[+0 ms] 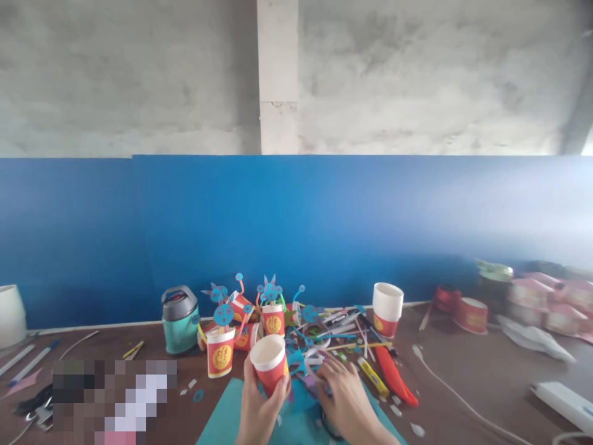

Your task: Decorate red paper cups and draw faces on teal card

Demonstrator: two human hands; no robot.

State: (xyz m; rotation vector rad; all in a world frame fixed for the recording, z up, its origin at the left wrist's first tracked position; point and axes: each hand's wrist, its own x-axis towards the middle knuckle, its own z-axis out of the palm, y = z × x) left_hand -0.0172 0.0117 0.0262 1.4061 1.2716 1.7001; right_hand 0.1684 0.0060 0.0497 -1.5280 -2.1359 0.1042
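My left hand is wrapped round a red and white paper cup with a yellow emblem, held upright with its mouth tilted slightly toward me. My right hand reaches over the cluttered pile, thumb apart from its bent fingers. Beside its fingertips is a clear ring, perhaps a tape roll; whether they touch is unclear. Under the palm lies something dark, mostly hidden. A teal sheet lies below both hands. Just behind stand decorated cups with blue paper faces and straw arms.
A teal lidded container stands left of the cups. Pens and straws are heaped at the back, near stacked white and red cups. A red curved object, a yellow tube and a white cable lie rightward.
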